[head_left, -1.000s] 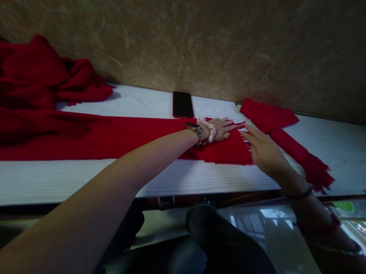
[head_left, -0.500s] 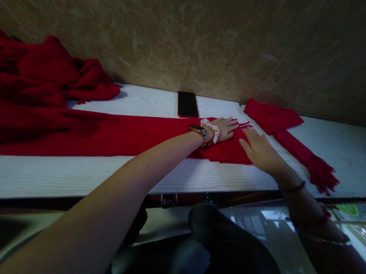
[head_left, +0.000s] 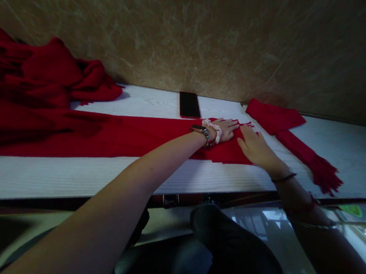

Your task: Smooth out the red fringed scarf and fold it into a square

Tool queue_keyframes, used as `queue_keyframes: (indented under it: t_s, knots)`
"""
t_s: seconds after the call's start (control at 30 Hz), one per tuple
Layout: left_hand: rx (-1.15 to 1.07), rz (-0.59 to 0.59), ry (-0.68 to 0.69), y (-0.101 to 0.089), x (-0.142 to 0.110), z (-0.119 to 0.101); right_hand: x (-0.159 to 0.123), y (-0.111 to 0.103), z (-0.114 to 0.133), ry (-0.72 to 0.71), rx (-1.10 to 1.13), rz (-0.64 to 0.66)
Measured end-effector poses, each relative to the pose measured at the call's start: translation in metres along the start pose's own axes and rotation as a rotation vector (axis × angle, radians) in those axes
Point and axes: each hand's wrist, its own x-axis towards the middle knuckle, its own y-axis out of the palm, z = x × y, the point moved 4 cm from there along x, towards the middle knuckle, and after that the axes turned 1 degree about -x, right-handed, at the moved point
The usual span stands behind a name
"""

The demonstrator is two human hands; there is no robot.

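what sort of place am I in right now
Indoors, it seems, perhaps a home or a shop; the view doesn't settle which. Signs: a brown marbled wall, a white wood-grain tabletop along it, and a glossy floor with bright reflections.

Phone obstructs strip between scarf and wall
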Motion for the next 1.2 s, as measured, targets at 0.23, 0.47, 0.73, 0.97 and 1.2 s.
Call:
queue_keyframes:
  t_s: [0.23, 0.47, 0.73, 0.97, 1.2]
  knots:
    - [-0.006, 0.029, -0.028, -0.005, -0.012, 0.0, -0.009, 0.012, 0.003, -0.016, -0.015, 0.037]
    - [0.035, 0.108, -0.027, -0.008, -0.027, 0.002, -0.013, 0.01, 0.005, 0.023, -0.002, 0.024]
    - [-0.019, 0.049, -0.001, -0.002, -0.026, 0.005, 0.013, 0.0, 0.001, 0.0, -0.087, 0.053]
    - [-0.05, -0.184, -0.062, -0.004, -0.034, 0.008, 0.024, 0.012, -0.001, 0.029, -0.009, 0.112]
    - [-0.101, -0.046, -0.107, 0.0, -0.043, 0.007, 0.035, 0.005, 0.006, -0.046, -0.066, 0.019]
